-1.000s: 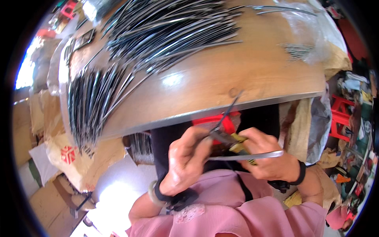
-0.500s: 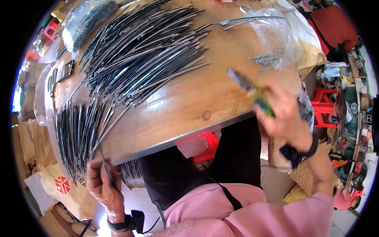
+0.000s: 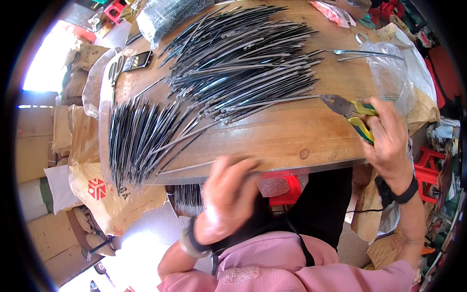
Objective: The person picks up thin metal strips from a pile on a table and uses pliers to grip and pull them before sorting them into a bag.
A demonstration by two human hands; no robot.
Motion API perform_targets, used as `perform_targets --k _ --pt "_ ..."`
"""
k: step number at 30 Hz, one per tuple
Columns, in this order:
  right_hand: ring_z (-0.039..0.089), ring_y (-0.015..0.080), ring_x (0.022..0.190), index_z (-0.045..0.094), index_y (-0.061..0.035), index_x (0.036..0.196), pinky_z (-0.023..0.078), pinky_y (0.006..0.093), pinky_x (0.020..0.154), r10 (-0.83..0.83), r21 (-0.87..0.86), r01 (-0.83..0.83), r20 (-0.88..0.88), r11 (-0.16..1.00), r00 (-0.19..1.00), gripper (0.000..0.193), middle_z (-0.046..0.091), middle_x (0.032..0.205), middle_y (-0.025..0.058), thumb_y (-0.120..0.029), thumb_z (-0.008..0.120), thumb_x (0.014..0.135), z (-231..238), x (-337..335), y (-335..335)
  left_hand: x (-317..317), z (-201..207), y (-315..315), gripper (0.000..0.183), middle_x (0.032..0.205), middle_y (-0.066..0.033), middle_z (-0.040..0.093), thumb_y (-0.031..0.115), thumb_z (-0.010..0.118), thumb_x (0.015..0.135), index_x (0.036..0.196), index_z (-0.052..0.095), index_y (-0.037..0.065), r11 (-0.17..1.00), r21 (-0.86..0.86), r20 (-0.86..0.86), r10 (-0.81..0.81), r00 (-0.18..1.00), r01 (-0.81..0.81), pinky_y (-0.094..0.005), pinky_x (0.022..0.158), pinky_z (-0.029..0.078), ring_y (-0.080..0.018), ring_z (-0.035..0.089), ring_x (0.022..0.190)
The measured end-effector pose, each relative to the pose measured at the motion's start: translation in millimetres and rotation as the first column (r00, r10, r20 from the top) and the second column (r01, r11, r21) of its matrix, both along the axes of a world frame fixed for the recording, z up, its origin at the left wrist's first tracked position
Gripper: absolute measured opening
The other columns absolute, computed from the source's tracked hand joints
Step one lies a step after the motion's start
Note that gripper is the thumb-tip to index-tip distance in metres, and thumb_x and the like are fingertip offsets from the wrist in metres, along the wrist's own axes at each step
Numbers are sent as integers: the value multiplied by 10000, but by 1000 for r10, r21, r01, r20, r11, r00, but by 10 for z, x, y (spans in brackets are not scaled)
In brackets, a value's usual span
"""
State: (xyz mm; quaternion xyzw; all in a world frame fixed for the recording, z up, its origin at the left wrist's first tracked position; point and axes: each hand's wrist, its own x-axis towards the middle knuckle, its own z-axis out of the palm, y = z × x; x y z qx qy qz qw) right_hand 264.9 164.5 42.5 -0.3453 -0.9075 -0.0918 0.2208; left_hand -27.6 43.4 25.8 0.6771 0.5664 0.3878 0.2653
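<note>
My right hand [image 3: 389,138] is closed around combination pliers [image 3: 361,117] with yellow and green handles, held above the right part of the table. The pliers' jaws reach the tip of a thin metal strip [image 3: 296,98] that sticks out from the big pile of dark strips [image 3: 238,63]; I cannot tell whether they grip it. At the table's front edge, my left hand [image 3: 228,199] is smeared by motion, so its fingers do not show clearly. Close to its fingertips ends another thin strip [image 3: 187,168]. A second bundle of strips [image 3: 141,141] lies at the left edge.
Scissors [image 3: 114,73] and a phone [image 3: 137,61] lie at the far left, near a clear bag of dark pieces [image 3: 170,17]. A clear plastic bag [image 3: 396,73] rests at the right. Below the front edge are a red stool [image 3: 287,190] and more strips [image 3: 188,197].
My left hand has moved right, away from the left bundle, along the front edge. The pliers in my right hand now meet a strip's tip. The whole view has shifted.
</note>
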Motion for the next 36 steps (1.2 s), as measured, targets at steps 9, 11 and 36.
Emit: perform_targets --k 9,11,36 --pt "575 162 937 658 4 981 483 303 833 -337 -445 -261 -866 857 369 179 587 1154 148 58 661 811 -2 -592 -692 741 -40 404 418 851 -152 570 -77 641 794 1196 585 22 966 138 263 -247 933 217 -382 625 497 -338 600 725" --pt "581 182 953 680 3 973 478 317 848 -431 -551 -258 -808 793 401 173 593 1123 143 59 658 810 -12 -558 -801 634 -53 354 395 762 -127 532 -82 644 772 1149 607 27 969 127 107 -227 968 214 -404 538 475 -328 582 631" --pt "533 191 858 620 23 989 423 310 692 -781 -643 -578 -624 503 14 242 541 1121 159 -155 700 846 -277 226 -1121 -277 205 231 152 720 -67 631 91 613 942 989 659 -45 814 -581 546 383 745 8 -231 516 470 -117 602 603"
